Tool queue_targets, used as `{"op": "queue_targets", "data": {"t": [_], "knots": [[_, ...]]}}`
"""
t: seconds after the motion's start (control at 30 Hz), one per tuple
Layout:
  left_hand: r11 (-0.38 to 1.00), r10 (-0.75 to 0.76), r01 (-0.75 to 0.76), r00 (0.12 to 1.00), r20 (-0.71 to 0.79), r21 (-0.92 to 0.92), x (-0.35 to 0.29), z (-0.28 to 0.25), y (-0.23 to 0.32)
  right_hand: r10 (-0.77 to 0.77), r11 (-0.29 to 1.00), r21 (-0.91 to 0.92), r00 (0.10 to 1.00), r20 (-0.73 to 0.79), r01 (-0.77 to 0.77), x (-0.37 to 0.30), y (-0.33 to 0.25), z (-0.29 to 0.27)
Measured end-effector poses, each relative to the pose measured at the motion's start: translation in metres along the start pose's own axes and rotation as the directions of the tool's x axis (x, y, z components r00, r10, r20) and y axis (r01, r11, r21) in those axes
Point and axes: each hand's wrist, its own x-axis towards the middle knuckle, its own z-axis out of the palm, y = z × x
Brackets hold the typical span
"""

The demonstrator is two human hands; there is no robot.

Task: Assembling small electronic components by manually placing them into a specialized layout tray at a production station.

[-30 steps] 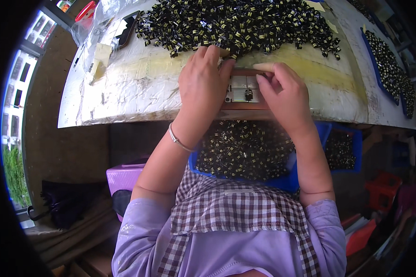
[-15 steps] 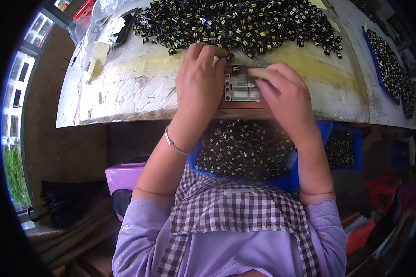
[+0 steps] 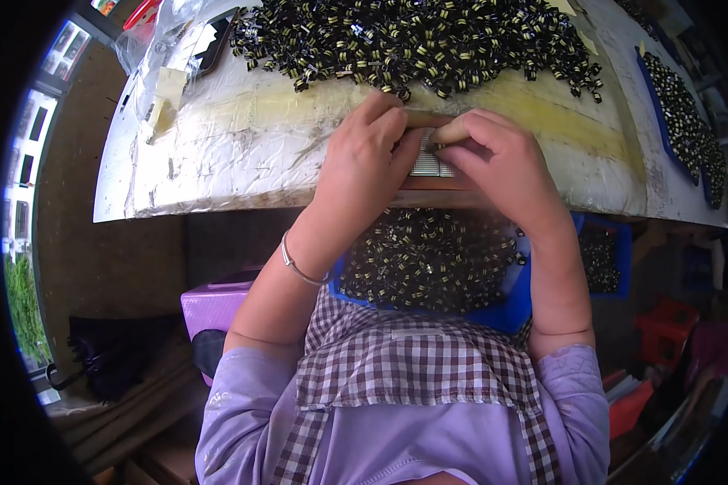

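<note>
Both of my hands meet over a small ridged metal fixture on a brown base at the table's near edge. My left hand curls over its left side, covering much of it; its fingers are bent together, and whatever they grip is hidden. At the right, my right hand is closed in a pinch. A tiny dark piece shows at its fingertips, apparently one of the black-and-yellow parts. Just beyond the hands lies a large heap of small black-and-yellow parts.
Below the table edge, a blue bin holds many similar parts, with another blue bin to its right. A blue tray of parts lies at far right. Clear plastic wrap and a dark phone-like object rest at far left.
My left hand has moved right and now covers the fixture's left part. My right fingertips have come down and inward onto it, so less of the metal shows.
</note>
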Motion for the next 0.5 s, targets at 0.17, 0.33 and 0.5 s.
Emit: {"op": "queue_targets", "data": {"t": [0.17,0.33,0.5], "knots": [[0.995,0.090,-0.091,0.995,-0.047,-0.034,-0.003,0.003,0.000,-0.007,0.999,0.047,1.000,-0.013,0.008,-0.001,0.002,0.002],[0.999,0.032,-0.032,0.999,0.014,-0.006,-0.001,-0.001,0.000,-0.014,0.997,0.071,0.999,-0.037,0.016,-0.005,0.005,0.005],[0.992,0.060,-0.059,0.998,0.003,-0.116,-0.002,0.002,0.007,0.200,0.955,0.260,0.956,-0.216,-0.141,0.007,0.002,0.005]]}}
